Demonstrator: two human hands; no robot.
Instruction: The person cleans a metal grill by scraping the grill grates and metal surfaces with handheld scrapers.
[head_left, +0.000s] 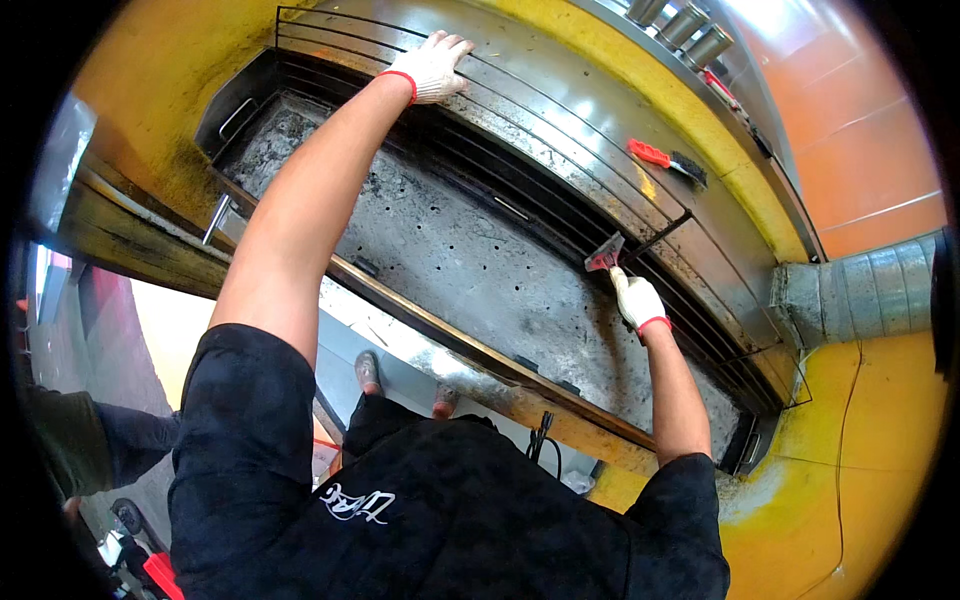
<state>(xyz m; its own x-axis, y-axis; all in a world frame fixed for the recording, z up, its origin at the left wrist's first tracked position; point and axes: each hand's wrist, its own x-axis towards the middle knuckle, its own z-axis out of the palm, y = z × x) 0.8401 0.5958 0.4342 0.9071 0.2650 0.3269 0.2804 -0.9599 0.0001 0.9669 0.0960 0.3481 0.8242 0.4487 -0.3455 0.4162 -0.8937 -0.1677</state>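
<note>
My left hand (431, 67), in a white knit glove with a red cuff, grips the upper bars of a black metal rack (540, 109) along the far side of a long charcoal grill. My right hand (640, 300), gloved alike, holds a scraper (604, 253) with a broad metal blade and a red part. The blade is by the grill's back wall, near a rack crossbar (660, 234). Whether it touches is hard to tell. Below lies the sooty, ash-stained grill bed (450, 240), dotted with small holes.
A red-handled wire brush (667, 161) lies on the steel surface (517, 52) behind the rack. Metal canisters (682, 26) stand on a ledge above. A ribbed metal duct (862, 292) is at right. Black cables (544, 442) hang below the front rim. Another person's leg (135, 442) is at left.
</note>
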